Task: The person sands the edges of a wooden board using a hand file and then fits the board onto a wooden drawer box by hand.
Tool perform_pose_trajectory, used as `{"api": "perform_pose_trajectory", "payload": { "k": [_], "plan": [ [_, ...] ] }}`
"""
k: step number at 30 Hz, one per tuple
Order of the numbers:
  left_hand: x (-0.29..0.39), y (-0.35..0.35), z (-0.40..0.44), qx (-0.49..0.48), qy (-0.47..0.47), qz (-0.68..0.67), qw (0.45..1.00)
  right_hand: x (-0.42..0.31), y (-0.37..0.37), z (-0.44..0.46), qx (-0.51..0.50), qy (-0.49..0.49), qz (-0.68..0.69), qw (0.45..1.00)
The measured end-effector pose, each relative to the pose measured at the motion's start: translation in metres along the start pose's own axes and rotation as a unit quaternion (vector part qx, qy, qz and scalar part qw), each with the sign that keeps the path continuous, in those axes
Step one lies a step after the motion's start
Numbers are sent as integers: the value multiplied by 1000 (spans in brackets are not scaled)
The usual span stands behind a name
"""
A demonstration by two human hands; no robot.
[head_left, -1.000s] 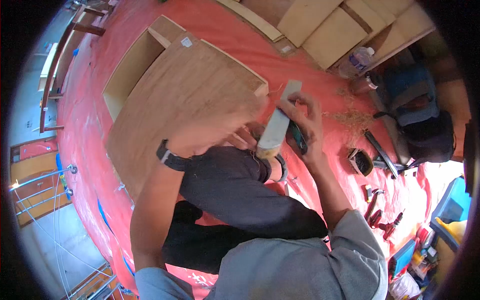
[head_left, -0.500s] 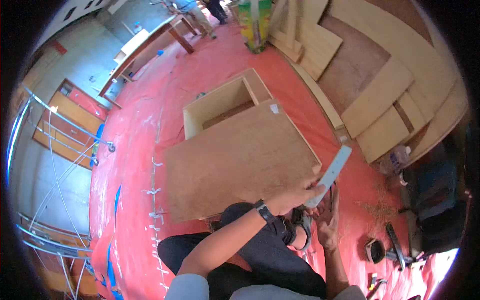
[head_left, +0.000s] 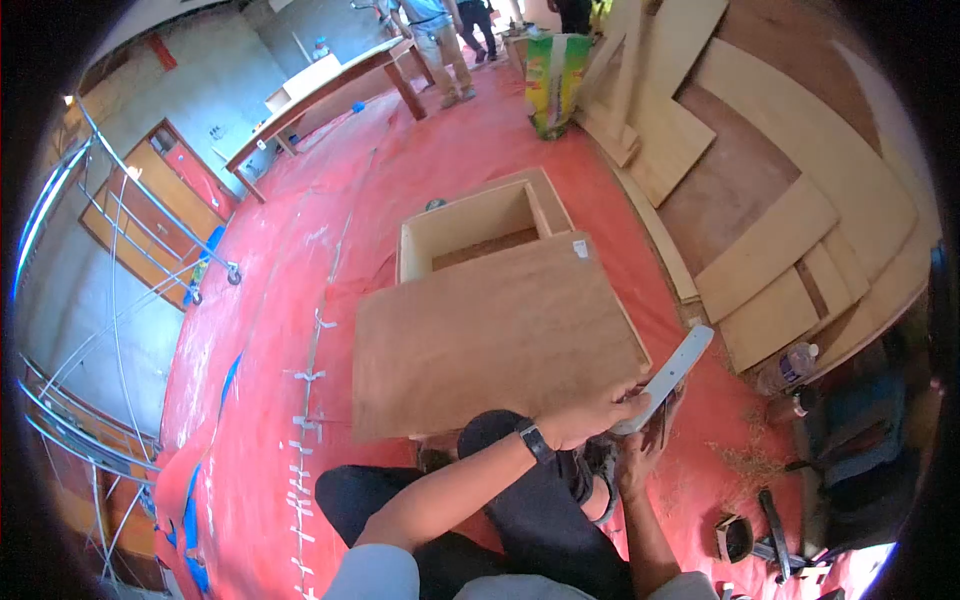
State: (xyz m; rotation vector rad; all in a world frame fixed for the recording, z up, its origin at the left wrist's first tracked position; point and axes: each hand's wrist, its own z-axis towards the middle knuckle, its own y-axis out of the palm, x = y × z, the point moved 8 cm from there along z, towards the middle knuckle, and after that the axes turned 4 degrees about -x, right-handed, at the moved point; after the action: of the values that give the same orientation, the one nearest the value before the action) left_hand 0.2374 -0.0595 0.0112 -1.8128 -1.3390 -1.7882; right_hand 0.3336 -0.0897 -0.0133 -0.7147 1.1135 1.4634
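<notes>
My left hand (head_left: 600,415), with a dark watch on its wrist, grips a pale grey flat strip (head_left: 680,362) with a rounded end and small holes. The strip slants up to the right beyond the corner of a brown plywood panel (head_left: 490,345). Just below the strip's lower end is my right hand (head_left: 637,465), its fingers bent and partly hidden behind the strip. Something dark and thin shows by those fingers, too small to name. The panel lies in front of my knees, beside an open wooden box (head_left: 470,225).
Plywood boards (head_left: 770,240) lean and lie at the right, near a clear plastic bottle (head_left: 787,368). Dark tools (head_left: 775,535) lie at lower right. A long table (head_left: 320,90) and a green-yellow sack (head_left: 555,85) stand at the back, with people (head_left: 435,50) standing there. Metal frames on wheels (head_left: 150,225) stand left.
The view has shifted, so the box, panel and boards sit lower and more to the right. The left hand still holds the strip; the people at the back show more fully.
</notes>
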Motion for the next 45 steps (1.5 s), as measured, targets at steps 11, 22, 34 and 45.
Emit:
{"api": "perform_pose_trajectory", "payload": {
  "k": [11, 22, 34, 45],
  "plan": [
    [49, 18, -52, 57, 84, 332, 938, -12, 16, 11, 1, 159, 226, 961],
    [-6, -342, -430, 657, -130, 520, 530, 48, -57, -31, 85, 295, 342, 888],
    [-46, -277, -447, 664, -131, 367, 638, 123, -27, 52, 172, 279, 395, 858],
    [10, -187, -292, 464, -147, 645, 589, 141, -46, 47, 243, 241, 402, 849]
  ]
}}
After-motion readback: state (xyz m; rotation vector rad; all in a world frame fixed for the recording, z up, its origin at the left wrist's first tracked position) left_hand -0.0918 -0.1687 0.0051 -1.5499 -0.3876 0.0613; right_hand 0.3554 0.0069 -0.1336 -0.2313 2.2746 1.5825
